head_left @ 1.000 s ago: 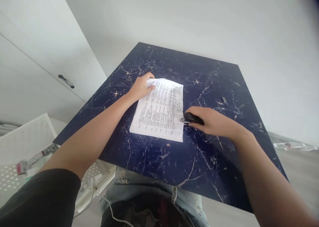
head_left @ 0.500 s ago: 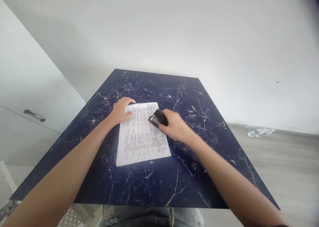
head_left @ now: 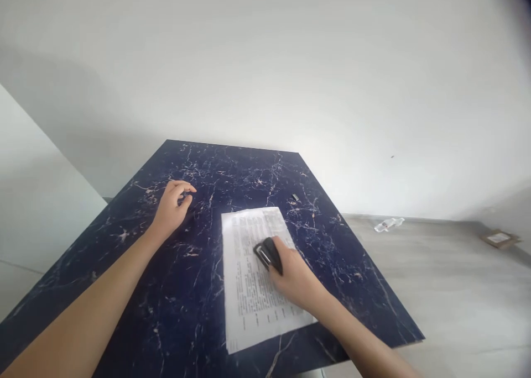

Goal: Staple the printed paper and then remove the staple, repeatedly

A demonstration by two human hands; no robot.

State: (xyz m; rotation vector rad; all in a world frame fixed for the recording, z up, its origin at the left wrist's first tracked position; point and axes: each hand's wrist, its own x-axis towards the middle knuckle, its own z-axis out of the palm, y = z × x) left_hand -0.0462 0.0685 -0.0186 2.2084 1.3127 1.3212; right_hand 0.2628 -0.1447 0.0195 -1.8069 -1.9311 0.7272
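Printed sheets of paper (head_left: pixel 244 289), seemingly a thin stack, lie on the dark blue marbled table (head_left: pixel 186 300). Over them my right hand (head_left: pixel 292 270) grips a black stapler (head_left: pixel 271 255), its front pointing up and left across the text. I cannot tell whether the stapler touches the paper. Left of the sheets, apart from them, my left hand (head_left: pixel 172 204) is held over the table with thumb and fingers curved and a gap between them; it holds nothing.
A small dark piece, perhaps a strip of staples (head_left: pixel 295 197), rests beyond the paper's far right corner. A clear plastic wrapper (head_left: pixel 389 224) and a brown cardboard box (head_left: pixel 500 238) are on the floor to the right. Behind the table stands a white wall (head_left: pixel 249 63).
My left hand has let go of the paper and moved left. The sheets now lie nearer me and further right, along with the right hand and stapler. The view has turned right.
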